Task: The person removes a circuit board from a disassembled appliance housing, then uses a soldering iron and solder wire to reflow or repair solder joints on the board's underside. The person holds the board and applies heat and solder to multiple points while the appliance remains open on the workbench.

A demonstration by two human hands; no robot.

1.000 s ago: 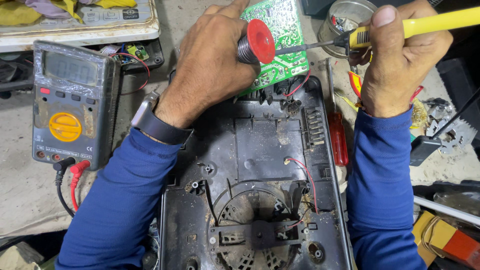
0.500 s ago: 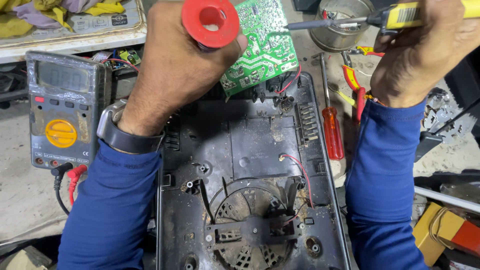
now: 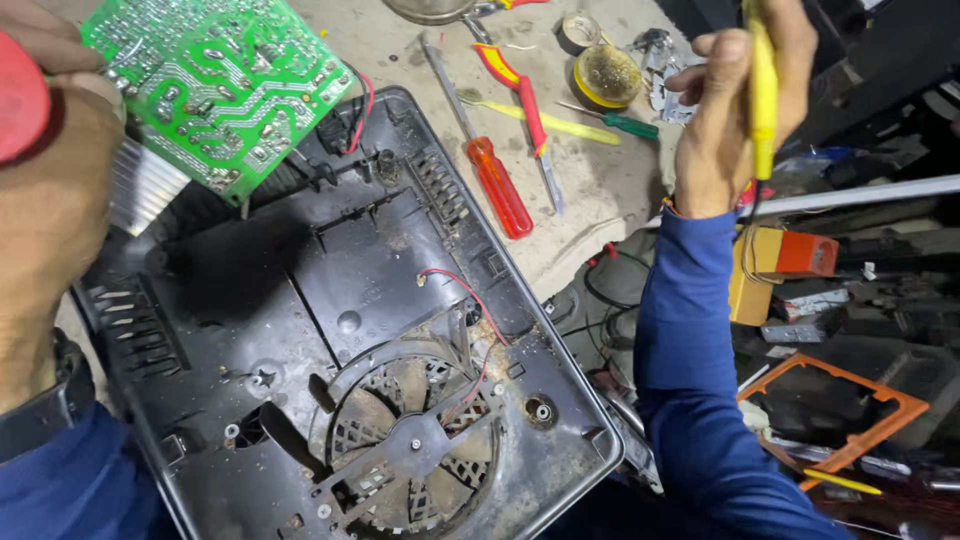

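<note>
We see the left hand at the left edge of the view, close to the camera, its fingers wrapped around a red spool of which only a rounded part shows. A dark watch strap sits on that wrist above a blue sleeve. Just beside this hand, a green circuit board tilts up over the far left corner of the black appliance housing, solder side toward us; a ribbed metal heat sink hangs at its lower edge. We cannot tell whether the hand touches the board.

The right hand is raised above the far right part of the bench, well apart from the board. Its fingers are clamped together on a yellow-handled tool that stands nearly upright in the fist; its tip is out of view.

The housing lies open on the bench, and we see a round fan in its near half, with thin red wires running from the middle of the housing down toward it.

On the bench past the housing's right edge lie a screwdriver with a red handle, pliers with red and yellow grips, a small green screwdriver, a yellowish round tin and a roll of tape. At the right edge sit an orange and yellow box and an orange plastic frame
</note>
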